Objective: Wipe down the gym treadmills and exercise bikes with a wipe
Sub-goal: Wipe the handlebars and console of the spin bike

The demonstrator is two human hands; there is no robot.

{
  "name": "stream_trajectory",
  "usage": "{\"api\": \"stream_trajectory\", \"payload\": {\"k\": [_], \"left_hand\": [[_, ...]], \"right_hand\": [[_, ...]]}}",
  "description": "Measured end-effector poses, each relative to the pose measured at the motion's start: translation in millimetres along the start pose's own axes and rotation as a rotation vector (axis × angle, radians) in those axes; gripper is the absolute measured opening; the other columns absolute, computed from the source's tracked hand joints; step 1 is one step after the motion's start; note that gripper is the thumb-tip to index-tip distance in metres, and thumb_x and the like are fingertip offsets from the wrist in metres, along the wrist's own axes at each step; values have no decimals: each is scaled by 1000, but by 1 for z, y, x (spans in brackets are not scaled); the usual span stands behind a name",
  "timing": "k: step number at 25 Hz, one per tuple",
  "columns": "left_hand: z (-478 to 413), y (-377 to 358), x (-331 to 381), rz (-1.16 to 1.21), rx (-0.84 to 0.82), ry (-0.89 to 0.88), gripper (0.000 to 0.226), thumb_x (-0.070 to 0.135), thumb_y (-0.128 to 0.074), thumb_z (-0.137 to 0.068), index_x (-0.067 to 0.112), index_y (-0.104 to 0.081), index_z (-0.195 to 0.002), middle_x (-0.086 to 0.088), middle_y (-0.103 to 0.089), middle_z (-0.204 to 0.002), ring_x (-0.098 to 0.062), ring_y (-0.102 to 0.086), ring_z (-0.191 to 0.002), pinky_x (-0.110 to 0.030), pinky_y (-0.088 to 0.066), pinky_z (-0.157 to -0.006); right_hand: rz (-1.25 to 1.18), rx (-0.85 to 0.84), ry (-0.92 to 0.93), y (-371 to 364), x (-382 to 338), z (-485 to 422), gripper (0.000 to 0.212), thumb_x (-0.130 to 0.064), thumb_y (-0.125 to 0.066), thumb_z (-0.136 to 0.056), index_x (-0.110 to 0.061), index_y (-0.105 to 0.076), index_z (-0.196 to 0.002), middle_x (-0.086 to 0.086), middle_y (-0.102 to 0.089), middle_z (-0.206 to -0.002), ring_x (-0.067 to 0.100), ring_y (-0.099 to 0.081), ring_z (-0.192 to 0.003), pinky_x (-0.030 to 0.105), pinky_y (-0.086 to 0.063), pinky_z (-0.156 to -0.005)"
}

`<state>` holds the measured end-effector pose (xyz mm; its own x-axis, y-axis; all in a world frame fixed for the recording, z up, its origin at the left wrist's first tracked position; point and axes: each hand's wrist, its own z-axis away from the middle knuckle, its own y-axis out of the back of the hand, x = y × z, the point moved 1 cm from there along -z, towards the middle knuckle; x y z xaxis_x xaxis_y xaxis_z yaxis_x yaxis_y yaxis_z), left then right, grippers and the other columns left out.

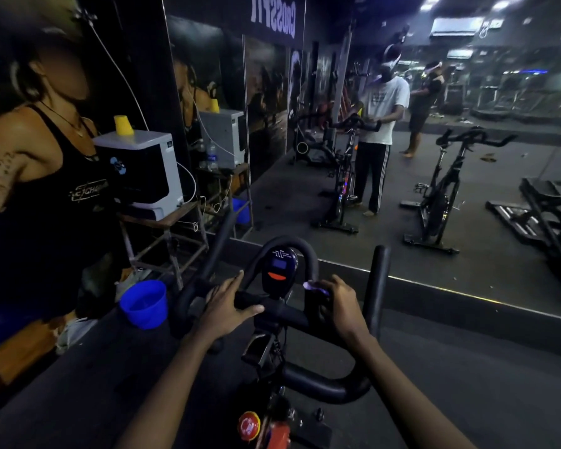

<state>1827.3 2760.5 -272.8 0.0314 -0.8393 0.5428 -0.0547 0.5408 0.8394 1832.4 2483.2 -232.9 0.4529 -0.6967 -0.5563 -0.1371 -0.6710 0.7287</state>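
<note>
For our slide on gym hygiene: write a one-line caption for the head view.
The left hand rests on the bike handlebar while the right hand holds a wipe against it.

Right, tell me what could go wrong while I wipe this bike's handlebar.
1. The wipe that your right hand holds sits right beside the console; if it is wet, moisture might reach the display.
2. The blue bucket stands close to the bike's left side; stepping round could knock it over.
3. The room is dim and the handlebar is black, so missed patches may go unseen.
</note>
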Motion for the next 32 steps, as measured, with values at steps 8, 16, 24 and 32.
{"api": "stream_trajectory", "payload": {"k": [8,16,24,32], "left_hand": [[-3,1,-4,-16,8,-65,123,100,-31,-55,35,-5,-156,-5,-32,-157,-22,-22,-146,-40,-8,-120],[-1,8,-1,-13,-19,-60,124,99,-27,-52,36,-2,-156,-7,-28,-159,-18,-18,-148,-39,-2,-119],[1,6,-9,108,-31,-59,125,103,-18,-47,41,-7,-155,-6,-27,-160,-13,-14,-150,-35,1,-119],[-4,7,-9,125,-50,-59,107,90,-44,-65,44,-5,-154,-4,-24,-161,-12,-12,-150,-36,4,-120]], "right_hand": [[21,139,-82,2,-13,-77,15,-14,-71,-86,-17,-77,-100,0,-59,-86,18,-63,-79,16,-39,-66],[116,134,-46,-4,-15,-53,22,-5,-70,-83,-15,-76,-102,-3,-54,-82,13,-55,-71,18,-40,-62],[138,160,-43,-2,-28,-79,12,-17,-68,-90,-10,-76,-86,9,-58,-76,25,-60,-68,37,-47,-62],[176,52,-51,-10,-36,-137,10,-24,-71,-82,-16,-71,-75,4,-66,-72,12,-65,-72,31,-45,-58]]}}
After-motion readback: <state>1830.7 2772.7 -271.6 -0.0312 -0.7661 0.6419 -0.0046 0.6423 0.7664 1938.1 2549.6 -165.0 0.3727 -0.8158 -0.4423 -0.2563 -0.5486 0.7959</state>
